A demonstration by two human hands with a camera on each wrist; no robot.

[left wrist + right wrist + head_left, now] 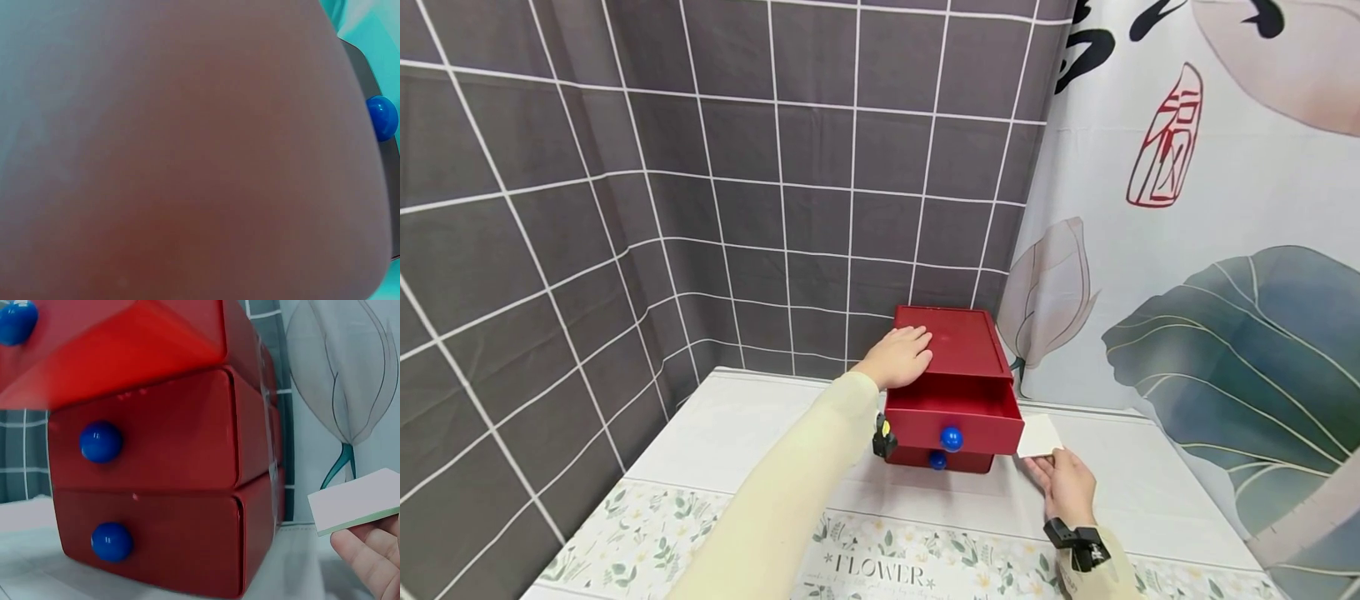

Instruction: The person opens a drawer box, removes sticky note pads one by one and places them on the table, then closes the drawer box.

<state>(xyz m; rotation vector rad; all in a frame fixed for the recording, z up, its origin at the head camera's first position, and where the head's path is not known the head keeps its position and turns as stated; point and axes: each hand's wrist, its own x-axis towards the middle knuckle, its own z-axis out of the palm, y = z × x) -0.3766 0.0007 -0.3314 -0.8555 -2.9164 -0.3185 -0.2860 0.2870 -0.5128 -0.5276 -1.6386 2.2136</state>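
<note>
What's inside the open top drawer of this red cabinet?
Only red inner surfaces show in the top drawer. Its rear is hidden under the top of the red cabinet, and the front panel screens the floor behind it; anything there can't be seen.

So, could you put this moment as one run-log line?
left fingers: resting on red cabinet | right fingers: holding white pad | top drawer: pulled out | lower two drawers: closed

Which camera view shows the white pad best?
The right wrist view: the white pad appears largest, greenish edge visible, though the frame clips it. The head view shows it smaller, from above; the left wrist view, not at all.
</note>
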